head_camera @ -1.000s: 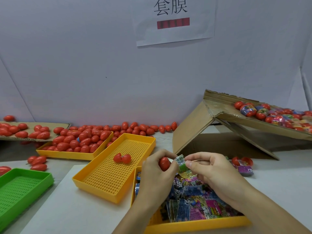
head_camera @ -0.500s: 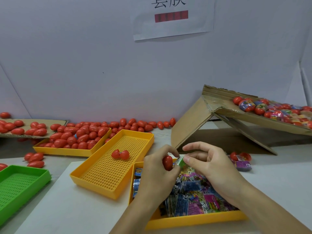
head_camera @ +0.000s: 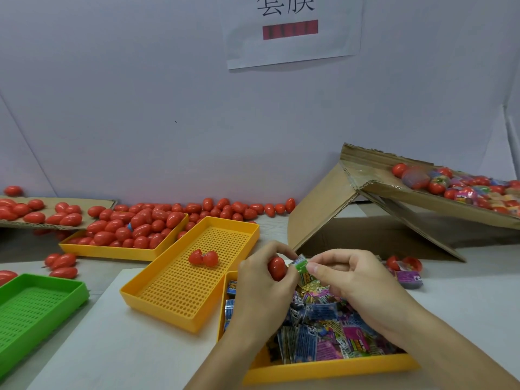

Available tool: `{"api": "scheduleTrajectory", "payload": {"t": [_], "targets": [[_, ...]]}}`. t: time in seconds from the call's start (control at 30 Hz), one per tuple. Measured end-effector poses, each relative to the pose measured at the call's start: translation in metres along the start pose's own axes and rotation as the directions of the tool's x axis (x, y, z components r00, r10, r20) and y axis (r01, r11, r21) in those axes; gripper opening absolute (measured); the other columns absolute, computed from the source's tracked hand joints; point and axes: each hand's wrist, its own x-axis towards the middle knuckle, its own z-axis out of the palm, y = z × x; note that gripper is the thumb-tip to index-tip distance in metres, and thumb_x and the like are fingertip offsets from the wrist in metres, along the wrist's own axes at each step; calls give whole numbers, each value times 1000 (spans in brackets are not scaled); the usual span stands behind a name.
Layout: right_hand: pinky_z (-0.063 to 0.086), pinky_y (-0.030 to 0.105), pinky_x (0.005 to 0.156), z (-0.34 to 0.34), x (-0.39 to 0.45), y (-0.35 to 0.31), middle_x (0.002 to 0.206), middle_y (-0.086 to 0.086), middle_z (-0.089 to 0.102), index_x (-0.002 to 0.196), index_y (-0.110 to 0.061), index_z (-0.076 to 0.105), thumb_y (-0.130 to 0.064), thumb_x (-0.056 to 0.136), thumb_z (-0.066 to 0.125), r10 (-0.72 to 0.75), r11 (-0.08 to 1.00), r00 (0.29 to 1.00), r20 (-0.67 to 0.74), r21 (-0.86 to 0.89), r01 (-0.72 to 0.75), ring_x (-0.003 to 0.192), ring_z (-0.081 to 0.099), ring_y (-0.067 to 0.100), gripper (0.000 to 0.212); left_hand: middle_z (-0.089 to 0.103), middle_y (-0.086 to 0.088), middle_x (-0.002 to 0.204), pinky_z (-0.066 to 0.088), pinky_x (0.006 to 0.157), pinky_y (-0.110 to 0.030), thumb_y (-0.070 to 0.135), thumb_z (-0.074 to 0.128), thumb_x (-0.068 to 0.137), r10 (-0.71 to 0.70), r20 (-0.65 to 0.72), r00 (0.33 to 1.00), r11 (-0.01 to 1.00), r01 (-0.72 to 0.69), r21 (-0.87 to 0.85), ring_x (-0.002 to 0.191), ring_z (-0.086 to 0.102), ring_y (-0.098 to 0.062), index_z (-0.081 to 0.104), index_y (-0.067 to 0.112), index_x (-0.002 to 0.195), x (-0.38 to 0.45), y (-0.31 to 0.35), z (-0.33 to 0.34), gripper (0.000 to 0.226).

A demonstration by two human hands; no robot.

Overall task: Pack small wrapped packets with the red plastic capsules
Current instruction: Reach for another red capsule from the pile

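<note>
I'm gripping the capsule [head_camera: 277,268] in my left hand [head_camera: 264,288], right hand [head_camera: 349,280] pinching the packet [head_camera: 300,265] touching its right side.

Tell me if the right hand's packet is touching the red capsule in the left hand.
Cannot tell. In the head view the packet meets the capsule edge to edge, without plain contact or gap.

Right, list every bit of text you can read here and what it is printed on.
"套膜": on the white paper sign on the wall, tops of the characters cut off by the frame.
Red bar below it: blurred, unreadable.
"6": on several wrapped packets in the near yellow tray; other print too small.
Packet pinched by the right hand: unreadable.
</note>
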Motion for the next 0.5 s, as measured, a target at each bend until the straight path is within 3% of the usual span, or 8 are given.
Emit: {"api": "scheduleTrajectory", "payload": {"t": [0.13, 0.2, 0.27, 0.37, 0.5], "targets": [[48, 18, 60, 1, 0, 2, 68, -6, 72, 87, -22, 80, -26, 86, 74, 19, 999, 1000, -4, -36, -19, 61, 61, -3, 7, 56, 9, 67, 42, 53, -8, 1, 71, 85, -4, -1, 1000, 1000, 4, 4, 63, 59, 1, 67, 17, 85, 0, -2, 0, 16], [56, 30, 73, 0, 1, 2, 82, 2, 75, 90, -23, 81, -28, 87, 74, 40, 998, 999, -3, -40, -40, 79, 67, 11, 9, 57, 8, 69, 43, 54, -10, 3, 71, 85, -7, 6, 1000, 1000, 7, 7, 65, 59, 0, 68, 19, 85, 0, -3, 1, 16], [54, 40, 80, 0, 2, 1, 87, 14, 72, 92, -19, 81, -25, 88, 72, 64, 998, 998, 15, 6, -64, 83, 61, 23, 12, 59, 6, 72, 46, 56, -11, 4, 72, 85, -15, 17, 1000, 1000, 15, 1, 68, 60, -1, 68, 20, 85, 0, -4, 1, 16], [45, 34, 74, -2, 2, 0, 82, 11, 62, 90, -13, 81, -21, 88, 71, 92, 991, 994, 57, 91, -96, 78, 52, 19, 13, 58, 3, 71, 46, 55, -13, 5, 70, 86, -30, 55, 998, 999, 31, -13, 63, 58, -2, 67, 22, 84, 0, -7, 2, 17], [44, 37, 77, -2, 1, 2, 84, 10, 67, 88, -14, 81, -19, 89, 70, 86, 988, 996, 21, 126, -88, 82, 54, 21, 12, 59, 9, 72, 48, 55, -16, 16, 72, 88, -71, 131, 989, 996, 78, -47, 62, 59, -2, 62, 25, 88, 0, -6, 2, 13]]}}
